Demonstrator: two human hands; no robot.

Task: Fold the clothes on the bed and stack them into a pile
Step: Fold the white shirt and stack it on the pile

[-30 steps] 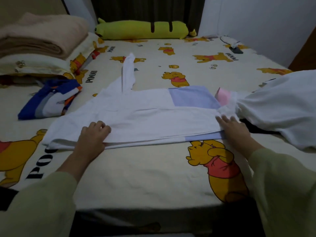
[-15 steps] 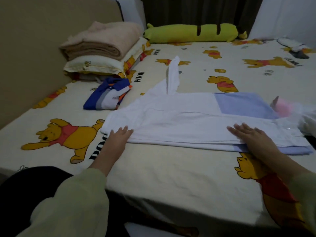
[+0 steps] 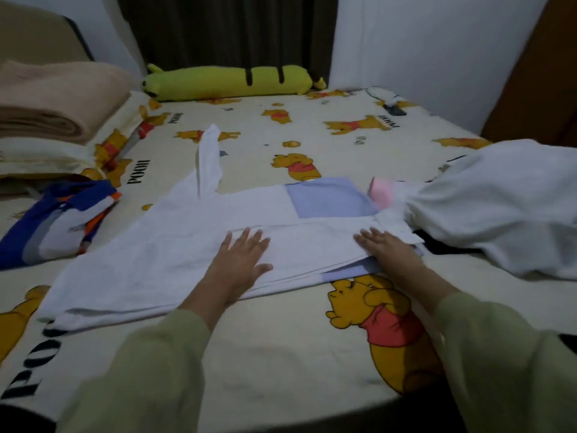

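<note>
Roughly midway: the white cotton garment with a pale blue panel (image 3: 193,254) lies half-folded mid-bed, left hand (image 3: 240,260) and right hand (image 3: 385,250) flat, gripping nothing. One blue striped shirt (image 3: 59,220) is folded; a white heap (image 3: 499,204) awaits.

Garment: white garment (image 3: 175,245) with a pale blue panel, spread flat along the bed's (image 3: 281,354) near edge, one sleeve pointing toward the far edge.
Left hand (image 3: 240,260): flat, fingers spread, pressing the garment's middle.
Right hand (image 3: 387,248): flat on the garment's right end.
Folded item: blue striped garment (image 3: 53,220) near the left edge.
Unfolded: white cloth heap (image 3: 505,201) at the right edge.
Far edge: green plush bolster (image 3: 228,81).
</note>
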